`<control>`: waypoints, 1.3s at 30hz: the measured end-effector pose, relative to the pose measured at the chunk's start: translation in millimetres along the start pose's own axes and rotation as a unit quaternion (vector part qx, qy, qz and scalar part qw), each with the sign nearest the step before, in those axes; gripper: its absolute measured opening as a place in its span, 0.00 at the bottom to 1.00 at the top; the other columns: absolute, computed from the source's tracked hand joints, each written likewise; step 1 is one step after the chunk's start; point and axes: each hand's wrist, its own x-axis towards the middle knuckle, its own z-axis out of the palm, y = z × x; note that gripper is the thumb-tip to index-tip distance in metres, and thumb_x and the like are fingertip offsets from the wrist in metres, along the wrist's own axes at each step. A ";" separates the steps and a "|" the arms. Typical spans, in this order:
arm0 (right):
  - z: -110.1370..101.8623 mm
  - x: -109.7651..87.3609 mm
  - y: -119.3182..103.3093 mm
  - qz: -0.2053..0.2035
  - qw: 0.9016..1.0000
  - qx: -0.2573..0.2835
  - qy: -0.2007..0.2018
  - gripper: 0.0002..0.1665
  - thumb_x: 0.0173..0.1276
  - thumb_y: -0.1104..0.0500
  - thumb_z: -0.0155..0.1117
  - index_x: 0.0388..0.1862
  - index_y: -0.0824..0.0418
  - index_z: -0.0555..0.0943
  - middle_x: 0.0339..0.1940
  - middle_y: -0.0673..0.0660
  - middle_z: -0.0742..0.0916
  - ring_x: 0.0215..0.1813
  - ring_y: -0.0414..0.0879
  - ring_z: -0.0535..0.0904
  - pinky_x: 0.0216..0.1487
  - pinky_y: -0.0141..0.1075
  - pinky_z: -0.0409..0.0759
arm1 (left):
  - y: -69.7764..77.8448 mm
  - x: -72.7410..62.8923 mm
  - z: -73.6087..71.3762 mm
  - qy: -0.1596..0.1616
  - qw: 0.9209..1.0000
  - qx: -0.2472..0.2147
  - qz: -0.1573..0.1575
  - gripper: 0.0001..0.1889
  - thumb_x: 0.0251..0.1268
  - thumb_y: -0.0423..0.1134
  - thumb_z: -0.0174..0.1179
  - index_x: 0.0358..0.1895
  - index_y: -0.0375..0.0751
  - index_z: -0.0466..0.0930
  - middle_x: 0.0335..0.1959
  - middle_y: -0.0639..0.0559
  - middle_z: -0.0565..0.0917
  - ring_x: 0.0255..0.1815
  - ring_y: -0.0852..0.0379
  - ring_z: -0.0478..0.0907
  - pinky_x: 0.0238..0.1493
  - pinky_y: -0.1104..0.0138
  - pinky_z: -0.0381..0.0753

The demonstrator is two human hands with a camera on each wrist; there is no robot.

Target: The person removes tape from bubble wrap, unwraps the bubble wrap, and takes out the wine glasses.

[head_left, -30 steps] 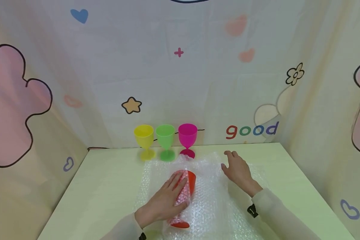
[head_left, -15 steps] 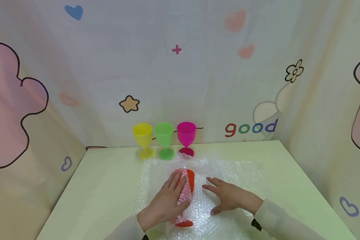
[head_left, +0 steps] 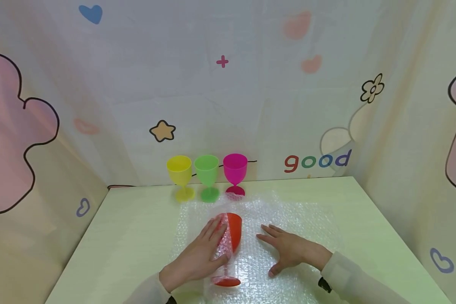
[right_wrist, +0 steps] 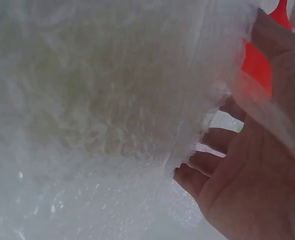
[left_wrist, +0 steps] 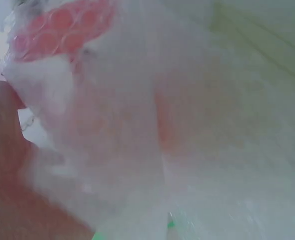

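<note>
A red goblet [head_left: 235, 230] lies on its side on a sheet of bubble wrap [head_left: 307, 221], its bowl away from me and its foot nearest. A flap of the wrap covers its left part. My left hand [head_left: 199, 258] rests on that covered side with fingers extended. In the left wrist view, red [left_wrist: 62, 32] shows through the bubbles, and much of the picture is blurred. To the right of the goblet and apart from it, my right hand [head_left: 290, 249] has its fingers spread at the wrap. The right wrist view shows the wrap's edge [right_wrist: 187, 140] by those fingertips.
Three goblets stand upright along the table's back edge: yellow [head_left: 180, 173], green [head_left: 207, 171] and magenta [head_left: 235, 169]. A printed curtain [head_left: 197, 97] rises behind the pale table [head_left: 129, 236] and at both sides. The wrap's far edge reaches the magenta goblet's foot.
My right hand has come down and left from the far right to the wrap beside the red goblet. The red goblet and my left hand have shifted slightly left; more bare red shows.
</note>
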 end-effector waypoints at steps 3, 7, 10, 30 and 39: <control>0.4 0.0 0.6 0.003 1.000 -0.001 0.000 0.64 0.42 0.32 0.78 0.77 0.44 0.61 0.82 0.52 0.57 0.82 0.56 0.49 0.74 0.58 0.63 | -7.6 -6.0 -2.9 -0.010 1.000 -0.009 -0.005 0.45 0.70 0.66 0.45 0.80 0.52 0.36 0.83 0.55 0.35 0.83 0.46 0.39 0.76 0.52 0.60; 1.5 0.4 2.8 0.001 1.000 -0.004 0.004 0.64 0.41 0.32 0.78 0.77 0.44 0.61 0.82 0.53 0.57 0.82 0.57 0.50 0.74 0.57 0.64 | -18.7 -13.6 -5.9 -0.013 1.000 -0.017 -0.011 0.46 0.69 0.67 0.45 0.80 0.54 0.35 0.83 0.58 0.37 0.83 0.48 0.41 0.73 0.52 0.65; 2.4 0.1 4.5 -0.004 1.000 -0.006 0.007 0.64 0.41 0.32 0.78 0.77 0.45 0.60 0.82 0.53 0.57 0.82 0.57 0.50 0.74 0.57 0.64 | -26.9 -19.9 -8.9 -0.017 0.999 -0.029 -0.020 0.45 0.69 0.68 0.47 0.80 0.57 0.37 0.83 0.59 0.38 0.83 0.50 0.42 0.71 0.52 0.69; 1.1 -2.6 6.1 -0.019 1.000 -0.011 0.010 0.65 0.43 0.31 0.76 0.78 0.48 0.59 0.82 0.56 0.55 0.82 0.59 0.49 0.74 0.58 0.64 | -56.5 -40.1 -9.3 -0.032 0.997 0.045 -0.054 0.41 0.63 0.60 0.58 0.73 0.40 0.63 0.78 0.44 0.59 0.80 0.40 0.52 0.76 0.44 0.56; 4.9 -1.4 1.5 -0.016 1.000 -0.008 0.014 0.64 0.43 0.32 0.77 0.78 0.48 0.60 0.82 0.56 0.57 0.82 0.59 0.50 0.74 0.57 0.63 | -48.6 -30.9 -11.0 -0.040 0.994 0.099 -0.014 0.48 0.50 0.51 0.67 0.76 0.40 0.59 0.82 0.47 0.49 0.82 0.45 0.44 0.79 0.48 0.53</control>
